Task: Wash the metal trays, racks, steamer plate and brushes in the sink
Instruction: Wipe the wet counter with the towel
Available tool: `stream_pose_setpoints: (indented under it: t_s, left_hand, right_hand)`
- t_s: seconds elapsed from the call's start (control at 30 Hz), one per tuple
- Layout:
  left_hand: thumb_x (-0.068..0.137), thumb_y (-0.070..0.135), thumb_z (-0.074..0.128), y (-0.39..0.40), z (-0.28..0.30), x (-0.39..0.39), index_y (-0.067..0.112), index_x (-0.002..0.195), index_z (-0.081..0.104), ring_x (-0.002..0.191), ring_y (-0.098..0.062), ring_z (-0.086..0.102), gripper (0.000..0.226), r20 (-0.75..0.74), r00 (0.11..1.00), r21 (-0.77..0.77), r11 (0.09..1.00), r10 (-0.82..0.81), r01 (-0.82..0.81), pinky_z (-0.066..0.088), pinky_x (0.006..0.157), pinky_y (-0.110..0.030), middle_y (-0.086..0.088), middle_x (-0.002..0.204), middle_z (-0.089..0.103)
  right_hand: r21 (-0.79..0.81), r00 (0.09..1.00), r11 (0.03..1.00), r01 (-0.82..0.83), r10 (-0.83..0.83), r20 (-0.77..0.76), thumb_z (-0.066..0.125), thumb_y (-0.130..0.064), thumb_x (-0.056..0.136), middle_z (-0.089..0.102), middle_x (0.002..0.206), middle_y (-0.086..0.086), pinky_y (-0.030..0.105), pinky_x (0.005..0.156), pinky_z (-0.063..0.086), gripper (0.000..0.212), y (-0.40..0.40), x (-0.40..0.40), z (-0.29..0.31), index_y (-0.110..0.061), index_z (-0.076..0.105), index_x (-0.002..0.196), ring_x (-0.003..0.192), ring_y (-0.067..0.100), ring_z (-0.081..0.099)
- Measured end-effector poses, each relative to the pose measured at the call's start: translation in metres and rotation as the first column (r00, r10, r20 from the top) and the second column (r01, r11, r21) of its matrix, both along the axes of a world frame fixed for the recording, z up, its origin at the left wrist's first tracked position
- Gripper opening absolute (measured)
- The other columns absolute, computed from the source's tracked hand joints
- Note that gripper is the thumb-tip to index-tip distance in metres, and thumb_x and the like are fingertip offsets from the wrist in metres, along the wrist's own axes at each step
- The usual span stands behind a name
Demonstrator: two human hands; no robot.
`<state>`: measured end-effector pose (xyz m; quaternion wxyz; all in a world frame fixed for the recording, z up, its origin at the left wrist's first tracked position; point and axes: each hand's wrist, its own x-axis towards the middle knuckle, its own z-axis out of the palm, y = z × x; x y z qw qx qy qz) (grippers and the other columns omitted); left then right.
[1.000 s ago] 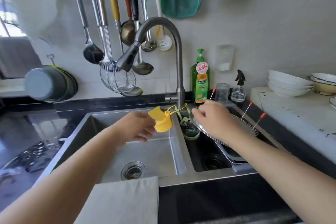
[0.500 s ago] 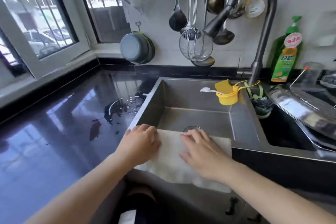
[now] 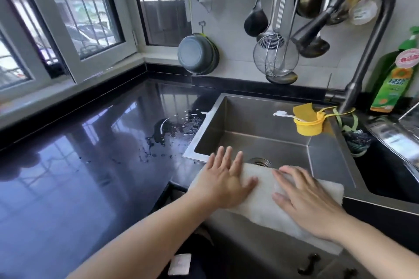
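A white cloth (image 3: 265,201) is draped over the front rim of the steel sink (image 3: 249,129). My left hand (image 3: 223,179) lies flat on the cloth's left part, fingers straight and spread. My right hand (image 3: 303,197) lies flat on its right part, fingers straight. A yellow holder (image 3: 307,122) hangs at the sink's divider with a white brush (image 3: 283,114) sticking out of it. A shiny metal tray (image 3: 394,138) leans over the right basin at the frame's right edge.
The curved faucet (image 3: 367,36) arches over the sink. Ladles and a wire skimmer (image 3: 275,56) hang on the wall beside a grey pot (image 3: 197,54). A green detergent bottle (image 3: 394,77) stands at the back right. The black counter (image 3: 79,165) on the left is wet near the sink.
A second ago my hands were at the yellow holder and the tray; the view swung left. Both hands came down onto the cloth, and the left fingers have since straightened out flat.
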<state>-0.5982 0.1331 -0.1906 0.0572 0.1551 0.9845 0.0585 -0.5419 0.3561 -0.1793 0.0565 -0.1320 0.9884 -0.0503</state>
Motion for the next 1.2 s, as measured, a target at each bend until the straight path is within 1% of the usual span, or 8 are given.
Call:
stream_pose_setpoints:
  t_s: [0.3, 0.47, 0.57, 0.63, 0.8, 0.93, 1.1, 1.2]
  left_hand:
    - [0.085, 0.072, -0.015, -0.233, 0.007, -0.016, 0.027, 0.165, -0.007, 0.159, -0.031, -0.014, 0.092, -0.033, 0.923, -0.247, 0.892, 0.382, -0.378, -0.002, 0.128, -0.051, -0.002, 0.174, -0.006]
    - [0.106, 0.051, 0.007, -0.292, 0.024, -0.002, 0.014, 0.165, 0.004, 0.158, -0.038, -0.01, 0.07, -0.178, 0.785, -0.421, 0.675, 0.594, -0.606, -0.004, 0.125, -0.057, -0.011, 0.173, -0.007]
    - [0.091, 0.051, 0.03, -0.286, 0.015, -0.007, 0.016, 0.155, 0.04, 0.143, -0.036, 0.04, 0.074, -0.223, 0.942, -0.329, 0.89, 0.252, -0.316, 0.034, 0.117, -0.051, -0.009, 0.156, 0.035]
    - [0.088, 0.059, 0.035, -0.279, 0.006, -0.019, 0.028, 0.149, 0.053, 0.135, -0.031, 0.054, 0.071, -0.227, 0.972, -0.189, 0.977, 0.056, -0.101, 0.034, 0.116, -0.045, -0.003, 0.15, 0.053]
    - [0.079, 0.073, 0.0, -0.245, 0.014, -0.089, 0.046, 0.162, 0.016, 0.16, -0.012, -0.001, 0.089, -0.014, 1.0, -0.093, 0.995, 0.023, -0.024, -0.005, 0.129, -0.037, 0.01, 0.173, 0.006]
    - [0.094, 0.068, 0.011, -0.205, 0.007, -0.171, 0.047, 0.162, 0.017, 0.159, -0.014, -0.001, 0.071, -0.035, 0.997, 0.01, 0.998, -0.069, 0.069, -0.003, 0.128, -0.038, 0.012, 0.173, 0.008]
    - [0.078, 0.074, -0.01, -0.172, 0.001, -0.31, 0.037, 0.166, 0.003, 0.16, -0.02, -0.006, 0.096, -0.031, 0.996, -0.122, 0.989, -0.089, 0.085, 0.002, 0.128, -0.048, 0.005, 0.174, -0.004]
    - [0.094, 0.068, 0.002, -0.142, -0.011, -0.397, 0.042, 0.164, 0.005, 0.16, -0.022, -0.004, 0.075, -0.082, 0.994, -0.104, 0.993, -0.066, 0.057, 0.005, 0.127, -0.054, 0.007, 0.174, -0.002]
  right_hand:
    - [-0.109, 0.91, 0.907, -0.406, 0.391, -0.136, 0.031, -0.048, 0.105, 0.028, 0.157, 0.002, 0.043, 0.123, 0.011, 0.058, -0.253, -0.087, -0.004, -0.02, 0.032, 0.156, 0.144, 0.025, 0.017]
    - [-0.101, 0.831, 0.825, -0.556, 0.548, -0.097, 0.03, -0.047, 0.106, 0.02, 0.165, 0.001, 0.046, 0.124, 0.005, 0.054, -0.309, -0.089, -0.002, -0.027, 0.031, 0.157, 0.149, 0.026, 0.011]
    - [-0.071, 0.84, 0.837, -0.543, 0.54, -0.061, 0.029, -0.054, 0.102, 0.014, 0.167, -0.001, 0.053, 0.123, 0.003, 0.055, -0.314, -0.098, -0.001, -0.031, 0.033, 0.152, 0.152, 0.024, 0.006]
    - [-0.068, 0.867, 0.865, -0.497, 0.498, -0.006, 0.026, -0.056, 0.1, 0.01, 0.167, 0.001, 0.055, 0.123, 0.002, 0.059, -0.306, -0.111, 0.002, -0.033, 0.028, 0.154, 0.153, 0.025, 0.002]
    - [0.055, 0.944, 0.944, -0.326, 0.322, 0.075, 0.027, -0.055, 0.099, 0.018, 0.163, 0.007, 0.057, 0.12, 0.016, 0.059, -0.264, -0.154, 0.025, -0.031, 0.033, 0.153, 0.148, 0.032, 0.015]
    - [0.019, 0.993, 0.993, -0.121, 0.12, 0.014, 0.024, -0.043, 0.105, 0.016, 0.161, 0.011, 0.054, 0.118, 0.021, 0.05, -0.255, -0.207, 0.022, -0.019, 0.041, 0.145, 0.147, 0.037, 0.014]
    - [-0.124, 1.0, 0.992, -0.017, 0.015, -0.019, 0.018, -0.047, 0.104, 0.002, 0.168, -0.004, 0.052, 0.124, 0.002, 0.051, -0.223, -0.335, -0.007, -0.036, 0.025, 0.154, 0.153, 0.034, -0.005]
    - [-0.053, 0.999, 0.998, 0.035, -0.035, -0.007, 0.014, -0.052, 0.105, -0.002, 0.17, -0.007, 0.049, 0.125, -0.005, 0.053, -0.191, -0.418, -0.004, -0.042, 0.017, 0.157, 0.155, 0.032, -0.01]
